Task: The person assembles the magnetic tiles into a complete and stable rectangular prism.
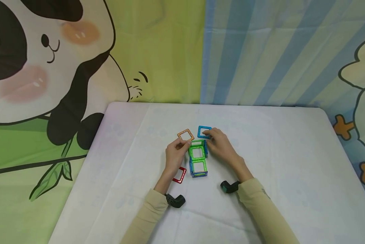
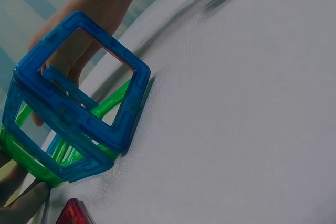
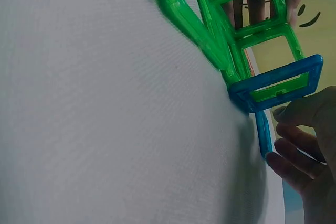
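Note:
A small structure of open-framed magnetic tiles [image 1: 197, 153] stands on the table, green with blue pieces on its sides and near end. My left hand [image 1: 175, 155] is at its far left, thumb and fingers pinching a green edge. In the left wrist view the blue tiles [image 2: 84, 103] of the near end hide part of that grip. My right hand [image 1: 221, 145] is beyond the structure's right side, its bent fingertips touching a loose blue square tile [image 1: 199, 136]. In the right wrist view its thumb [image 3: 289, 113] lies close to an upright blue tile [image 3: 313, 72].
An orange square tile [image 1: 178, 135] lies beyond my left hand. A red square tile [image 1: 183, 174] lies partly hidden by my left wrist. The white-covered table [image 1: 277, 152] reaches back to a printed curtain [image 1: 158, 51].

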### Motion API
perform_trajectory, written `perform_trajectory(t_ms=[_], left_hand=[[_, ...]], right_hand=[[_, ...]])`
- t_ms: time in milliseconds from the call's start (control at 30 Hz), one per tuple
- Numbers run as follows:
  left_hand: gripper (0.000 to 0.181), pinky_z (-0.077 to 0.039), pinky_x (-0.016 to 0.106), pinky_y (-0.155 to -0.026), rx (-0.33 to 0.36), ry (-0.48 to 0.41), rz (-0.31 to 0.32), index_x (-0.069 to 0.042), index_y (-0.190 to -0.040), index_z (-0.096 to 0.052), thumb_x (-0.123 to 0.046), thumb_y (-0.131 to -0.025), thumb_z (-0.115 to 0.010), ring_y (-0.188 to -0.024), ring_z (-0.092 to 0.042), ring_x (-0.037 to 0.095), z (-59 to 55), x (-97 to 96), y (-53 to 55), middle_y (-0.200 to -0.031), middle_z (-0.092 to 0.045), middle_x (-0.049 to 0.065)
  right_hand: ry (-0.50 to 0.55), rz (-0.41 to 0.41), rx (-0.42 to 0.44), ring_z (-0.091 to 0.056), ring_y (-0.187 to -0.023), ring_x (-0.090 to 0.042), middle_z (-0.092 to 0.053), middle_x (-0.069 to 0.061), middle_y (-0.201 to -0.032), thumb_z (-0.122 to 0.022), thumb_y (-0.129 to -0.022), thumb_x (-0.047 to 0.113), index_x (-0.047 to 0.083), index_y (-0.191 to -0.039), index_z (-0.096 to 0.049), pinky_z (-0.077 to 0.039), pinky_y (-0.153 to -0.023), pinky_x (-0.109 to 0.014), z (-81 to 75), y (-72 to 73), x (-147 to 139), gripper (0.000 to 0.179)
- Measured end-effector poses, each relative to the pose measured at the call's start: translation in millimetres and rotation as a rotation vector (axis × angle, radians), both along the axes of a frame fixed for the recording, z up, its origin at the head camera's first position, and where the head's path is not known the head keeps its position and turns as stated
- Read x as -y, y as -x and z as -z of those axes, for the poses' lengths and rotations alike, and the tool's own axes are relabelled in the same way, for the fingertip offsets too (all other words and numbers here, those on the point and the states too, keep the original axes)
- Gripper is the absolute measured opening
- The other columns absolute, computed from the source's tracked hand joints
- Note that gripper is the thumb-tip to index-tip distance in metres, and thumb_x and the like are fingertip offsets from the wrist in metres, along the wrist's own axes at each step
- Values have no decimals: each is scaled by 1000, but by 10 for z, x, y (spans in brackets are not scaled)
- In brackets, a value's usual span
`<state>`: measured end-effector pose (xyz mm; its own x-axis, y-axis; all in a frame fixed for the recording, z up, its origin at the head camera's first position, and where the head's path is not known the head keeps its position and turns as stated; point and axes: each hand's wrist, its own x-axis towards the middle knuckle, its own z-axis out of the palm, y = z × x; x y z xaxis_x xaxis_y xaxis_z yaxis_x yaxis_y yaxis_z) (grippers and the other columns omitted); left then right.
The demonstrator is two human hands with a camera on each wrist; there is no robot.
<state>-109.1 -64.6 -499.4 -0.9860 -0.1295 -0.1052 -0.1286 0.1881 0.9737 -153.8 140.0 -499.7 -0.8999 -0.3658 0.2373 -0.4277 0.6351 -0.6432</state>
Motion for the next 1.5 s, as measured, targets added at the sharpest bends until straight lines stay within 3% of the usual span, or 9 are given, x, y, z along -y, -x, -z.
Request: perform_trajectory(t_ms=[300,533,900,1500], left_hand=[[15,-54,29,-84,-3,-8,-2,-12,-96,-75,-27,-96,-74,-96,-65,17,4,9,2,-105,-74,2],[16,-53,26,-82,-7,-15,7,-11,-96,-75,-28,-96,-73,-94,-65,16,15,2,5,-105,-75,3],[16,-53,26,-82,-22,-22,18,-11,-96,-75,-27,-97,-73,-94,-66,16,6,2,0,-105,-74,3],[13,-52,24,-82,-27,-36,5,-11,-94,-76,-23,-96,-74,-95,-67,15,10,1,-2,-105,-75,3]], right_hand=[[-66,4,-13,-46,-139,-37,-55,-20,-145,-66,-95,-2,-1,-128,-66,-39,-116,-50,20,103,76,33],[-132,-27,15,-36,-151,-38,-45,-19,-158,-67,-97,1,0,-137,-61,-30,-122,-50,63,170,88,40],[-169,-39,22,-39,-149,-37,-47,-20,-156,-66,-100,7,-1,-141,-58,-32,-122,-49,83,207,99,42],[-236,-19,-127,-56,-128,-40,-61,-24,-135,-69,-97,6,-4,-136,-59,-45,-110,-51,73,55,-13,41]])
